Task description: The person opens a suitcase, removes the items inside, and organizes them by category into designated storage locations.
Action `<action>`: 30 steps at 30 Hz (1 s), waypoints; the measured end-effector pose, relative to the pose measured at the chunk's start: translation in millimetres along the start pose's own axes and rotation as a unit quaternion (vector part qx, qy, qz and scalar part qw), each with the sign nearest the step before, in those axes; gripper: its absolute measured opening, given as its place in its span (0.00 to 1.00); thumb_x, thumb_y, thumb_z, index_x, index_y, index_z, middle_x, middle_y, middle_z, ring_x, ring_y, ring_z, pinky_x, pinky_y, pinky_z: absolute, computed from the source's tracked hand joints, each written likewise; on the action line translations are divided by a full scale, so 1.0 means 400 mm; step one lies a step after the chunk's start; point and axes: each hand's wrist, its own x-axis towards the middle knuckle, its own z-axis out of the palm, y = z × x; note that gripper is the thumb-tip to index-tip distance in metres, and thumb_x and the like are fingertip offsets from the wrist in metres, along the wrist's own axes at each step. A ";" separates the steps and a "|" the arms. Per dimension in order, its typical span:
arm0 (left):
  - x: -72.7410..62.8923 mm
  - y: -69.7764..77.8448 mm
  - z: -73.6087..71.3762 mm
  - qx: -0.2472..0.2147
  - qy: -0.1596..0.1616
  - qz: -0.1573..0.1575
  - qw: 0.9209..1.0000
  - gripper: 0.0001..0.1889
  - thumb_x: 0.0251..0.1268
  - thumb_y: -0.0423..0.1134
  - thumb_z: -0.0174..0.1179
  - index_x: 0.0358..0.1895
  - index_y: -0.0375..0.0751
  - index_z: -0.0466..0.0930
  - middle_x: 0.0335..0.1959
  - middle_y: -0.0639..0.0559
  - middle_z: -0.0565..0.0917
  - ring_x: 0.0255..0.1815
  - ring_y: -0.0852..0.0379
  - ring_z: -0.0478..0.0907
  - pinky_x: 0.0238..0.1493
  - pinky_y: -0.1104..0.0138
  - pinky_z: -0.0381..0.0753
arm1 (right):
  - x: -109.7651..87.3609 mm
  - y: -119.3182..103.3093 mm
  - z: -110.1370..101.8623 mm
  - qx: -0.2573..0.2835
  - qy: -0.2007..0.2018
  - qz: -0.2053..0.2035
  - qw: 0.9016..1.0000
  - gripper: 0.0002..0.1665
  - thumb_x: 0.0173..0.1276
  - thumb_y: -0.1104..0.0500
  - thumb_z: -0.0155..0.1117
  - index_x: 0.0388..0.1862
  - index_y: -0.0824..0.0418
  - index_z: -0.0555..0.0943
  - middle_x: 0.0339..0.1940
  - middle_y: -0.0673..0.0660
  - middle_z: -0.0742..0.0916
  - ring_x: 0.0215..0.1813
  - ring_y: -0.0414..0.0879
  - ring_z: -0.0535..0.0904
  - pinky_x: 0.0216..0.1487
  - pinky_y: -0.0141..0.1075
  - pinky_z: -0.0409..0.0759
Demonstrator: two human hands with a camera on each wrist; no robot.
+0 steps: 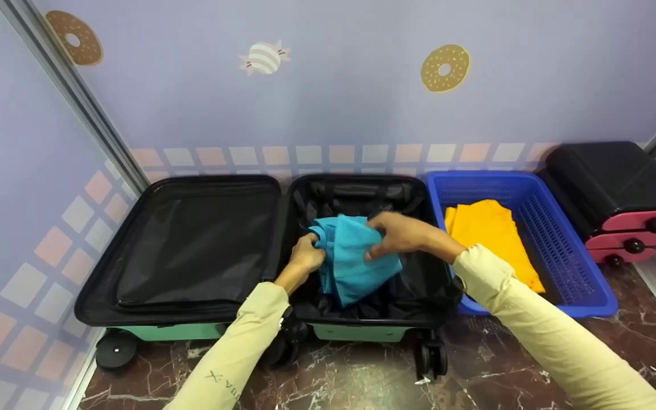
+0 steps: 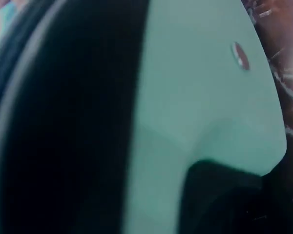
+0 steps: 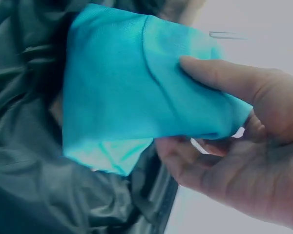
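Note:
A folded turquoise garment (image 1: pixel 356 259) is held over the right half of an opened suitcase (image 1: pixel 362 332), which has a mint-green shell and black lining. My left hand (image 1: pixel 307 254) grips the garment's left edge with curled fingers. At its right side, my right hand (image 1: pixel 399 233) holds the fold. In the right wrist view, the thumb lies on top of the turquoise garment (image 3: pixel 112 83) and the fingers curl underneath. The left wrist view is mostly filled by the suitcase's green side (image 2: pixel 200 87), so the left hand's grip hardly shows there.
The suitcase's zipped left half (image 1: pixel 197 245) lies flat beside the wall. To the right stands a blue plastic basket (image 1: pixel 587 279) with a folded yellow garment (image 1: pixel 490 239) inside. Beyond it sits a black and pink case (image 1: pixel 618 176) with round black knobs. Suitcase wheels (image 1: pixel 433 359) face the marbled floor's front.

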 end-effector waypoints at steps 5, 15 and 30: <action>-0.013 0.012 -0.023 -0.049 -0.049 -0.033 0.997 0.20 0.68 0.22 0.47 0.62 0.31 0.74 0.46 0.42 0.73 0.38 0.49 0.72 0.48 0.52 0.82 | 0.055 -0.007 -0.003 0.023 0.076 0.096 0.992 0.34 0.71 0.58 0.73 0.72 0.67 0.74 0.66 0.70 0.81 0.64 0.62 0.78 0.65 0.53 0.78; -0.043 0.009 -0.032 -0.109 -0.077 -0.104 0.986 0.45 0.78 0.46 0.62 0.84 0.31 0.46 0.80 0.31 0.62 0.77 0.33 0.66 0.64 0.45 0.82 | 0.089 0.099 0.033 0.034 0.043 0.311 0.949 0.49 0.71 0.54 0.72 0.78 0.76 0.58 0.69 0.82 0.73 0.66 0.73 0.77 0.57 0.57 0.86; -0.028 0.020 0.036 -0.059 -0.052 -0.062 0.995 0.51 0.64 0.34 0.71 0.85 0.35 0.47 0.75 0.29 0.67 0.57 0.40 0.81 0.52 0.52 0.85 | 0.069 0.183 0.077 0.212 -0.020 0.342 0.915 0.37 0.65 0.55 0.78 0.63 0.71 0.69 0.50 0.61 0.77 0.37 0.49 0.75 0.37 0.40 0.78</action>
